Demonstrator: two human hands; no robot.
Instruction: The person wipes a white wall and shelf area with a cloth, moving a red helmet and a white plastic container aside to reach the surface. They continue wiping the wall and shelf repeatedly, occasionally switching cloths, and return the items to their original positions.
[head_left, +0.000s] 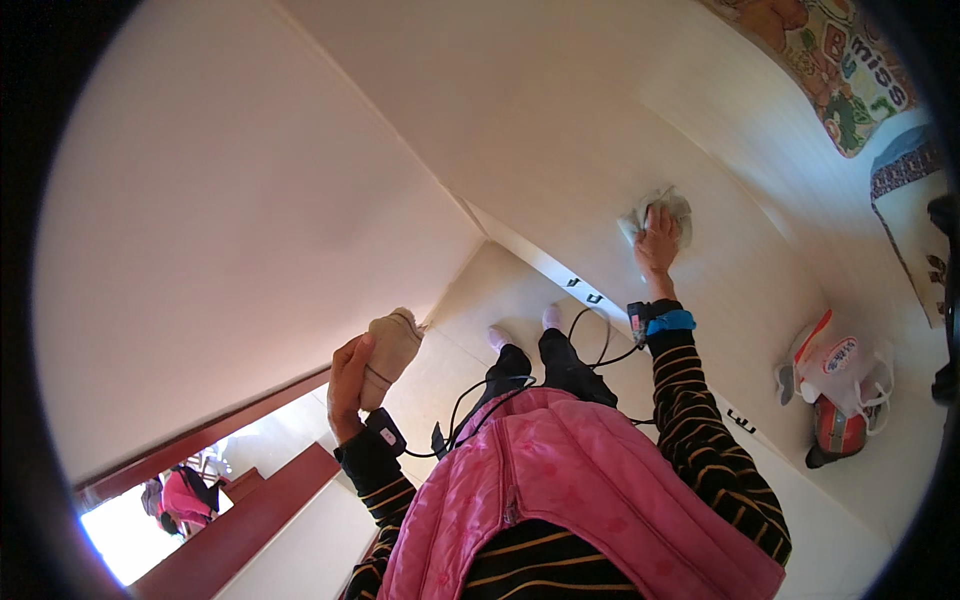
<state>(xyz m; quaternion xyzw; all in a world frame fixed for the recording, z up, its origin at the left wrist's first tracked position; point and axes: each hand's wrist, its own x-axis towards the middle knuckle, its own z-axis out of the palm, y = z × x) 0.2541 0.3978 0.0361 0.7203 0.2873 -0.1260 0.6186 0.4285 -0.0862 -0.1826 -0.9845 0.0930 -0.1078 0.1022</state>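
My left hand (349, 384) grips a thick, folded beige cloth bundle (390, 352) in front of the large pale wall (210, 225). At the right, my right hand (660, 238) presses down on a crumpled grey-white cloth (682, 206). That cloth lies flat against the broad pale top of a cabinet (540, 142), and its edges spread out around my fingers. Part of the cloth is hidden under the hand. Dark handles (595, 298) show on the white cabinet front below this top.
Clear plastic bag (844, 367) and a red object (836, 431) sit at the right. A patterned mat with lettering (832, 67) hangs or lies at the upper right. Black cables (600, 364) loop past my legs. Through a red-framed doorway (247, 517), a person in pink (187, 495) appears.
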